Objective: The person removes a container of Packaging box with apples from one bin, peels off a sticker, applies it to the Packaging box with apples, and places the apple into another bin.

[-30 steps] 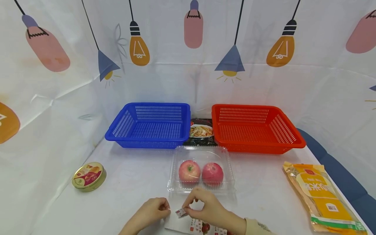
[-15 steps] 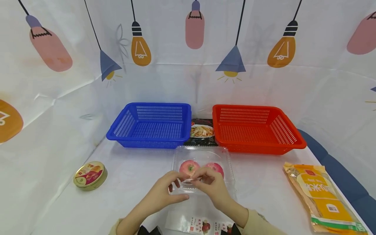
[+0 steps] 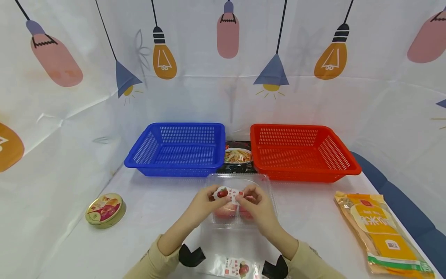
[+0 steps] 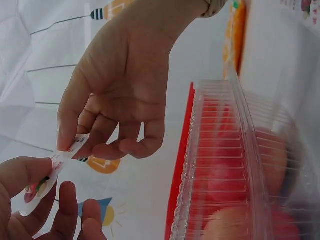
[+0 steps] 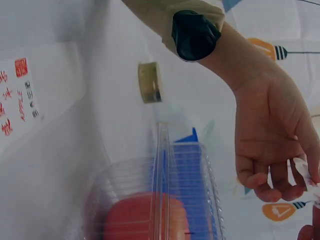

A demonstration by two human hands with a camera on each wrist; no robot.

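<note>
A white sticker (image 3: pixel 230 194) with a red apple picture and red print is stretched between both hands. My left hand (image 3: pixel 203 204) pinches its picture end between thumb and fingers, while my right hand (image 3: pixel 260 209) pinches the printed end. In the left wrist view the sticker (image 4: pixel 46 182) hangs in the air, apart from the box. Under the hands stands a closed clear plastic box (image 3: pixel 240 224) holding two red apples (image 3: pixel 225 212), partly hidden by the hands. Nearer to me lies a backing sheet (image 3: pixel 216 266) with more apple stickers.
Behind the box stand a blue basket (image 3: pixel 179 171) and a red basket (image 3: pixel 299 176), with a black noodle packet (image 3: pixel 238 157) between them. A round gold tin (image 3: pixel 105 210) lies left. A yellow food packet (image 3: pixel 385 232) lies at the right table edge.
The right hand has lifted the sticker from over the backing sheet to above the apple box. My left hand has come up and grips its other end; the sticker now lies spread flat between them.
</note>
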